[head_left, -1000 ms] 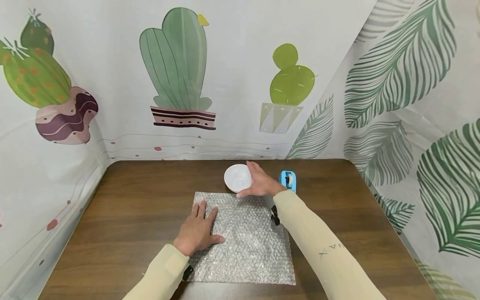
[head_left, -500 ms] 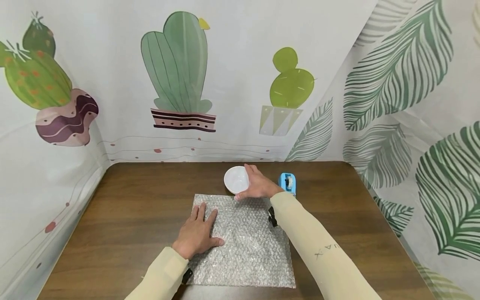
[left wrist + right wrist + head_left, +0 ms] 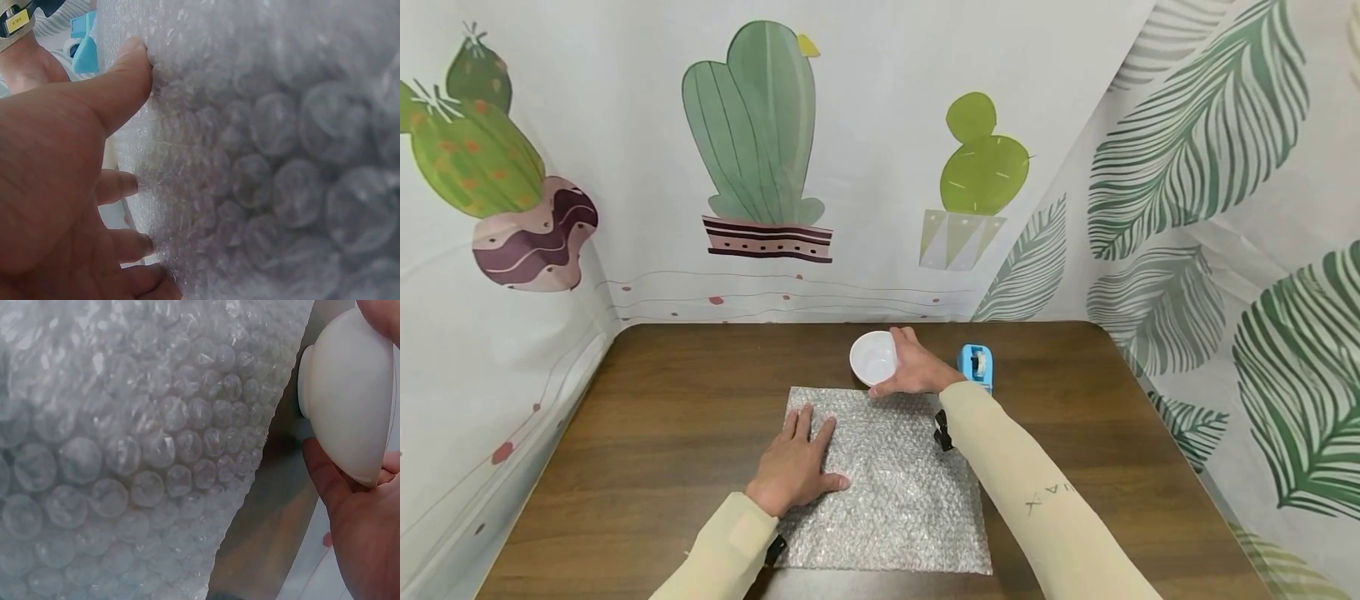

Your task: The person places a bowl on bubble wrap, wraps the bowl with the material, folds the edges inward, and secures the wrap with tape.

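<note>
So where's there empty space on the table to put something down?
There's a big bare patch of the brown wooden table left of the bubble wrap and left hand. Another lies right of the right sleeve and blue tape dispenser. It's crowded back in the middle, where the right hand grips the white bowl.

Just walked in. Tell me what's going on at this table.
A person is working here with both hands. The left hand is spread on a sheet of bubble wrap, which lies flat on the wooden table. The right hand grips the side of a white bowl, open side up, just beyond the sheet's far edge. The bowl is not on the wrap. A blue tape dispenser stands to the right of the bowl, in neither hand.
</note>
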`<state>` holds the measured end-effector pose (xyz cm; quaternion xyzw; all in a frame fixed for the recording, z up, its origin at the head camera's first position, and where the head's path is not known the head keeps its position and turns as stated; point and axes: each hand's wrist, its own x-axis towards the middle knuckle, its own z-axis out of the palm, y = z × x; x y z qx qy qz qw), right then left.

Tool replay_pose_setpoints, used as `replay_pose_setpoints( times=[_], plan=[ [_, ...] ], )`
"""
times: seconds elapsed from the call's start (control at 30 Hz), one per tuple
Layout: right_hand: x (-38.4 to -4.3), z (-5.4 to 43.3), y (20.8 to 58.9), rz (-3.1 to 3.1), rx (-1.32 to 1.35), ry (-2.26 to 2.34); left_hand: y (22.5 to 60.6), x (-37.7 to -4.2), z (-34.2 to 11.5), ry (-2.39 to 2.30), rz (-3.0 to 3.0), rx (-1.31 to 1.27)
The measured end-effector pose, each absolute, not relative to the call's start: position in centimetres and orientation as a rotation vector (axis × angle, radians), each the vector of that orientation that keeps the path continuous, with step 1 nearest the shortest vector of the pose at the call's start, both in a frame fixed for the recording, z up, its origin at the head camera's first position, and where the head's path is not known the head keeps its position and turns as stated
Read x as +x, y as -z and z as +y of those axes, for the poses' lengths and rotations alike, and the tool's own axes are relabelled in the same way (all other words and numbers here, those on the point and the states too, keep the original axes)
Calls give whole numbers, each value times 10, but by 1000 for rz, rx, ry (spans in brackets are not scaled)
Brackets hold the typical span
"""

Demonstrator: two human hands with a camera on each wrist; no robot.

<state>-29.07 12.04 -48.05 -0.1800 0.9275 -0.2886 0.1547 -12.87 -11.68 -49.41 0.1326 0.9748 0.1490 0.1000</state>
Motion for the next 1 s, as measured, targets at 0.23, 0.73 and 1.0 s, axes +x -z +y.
replay_pose_setpoints(
  times=[0.23, 0.73, 1.0],
  plan=[
    [-292, 124, 478, 2677, -546, 875, 493, -128, -116, -442, 2884, 405],
    [-294, 123, 456, 2662, -630, 915, 490, -129, -116, -440, 2865, 377],
    [-294, 124, 447, 2658, -668, 931, 491, -128, -116, -423, 2867, 377]
  ],
)
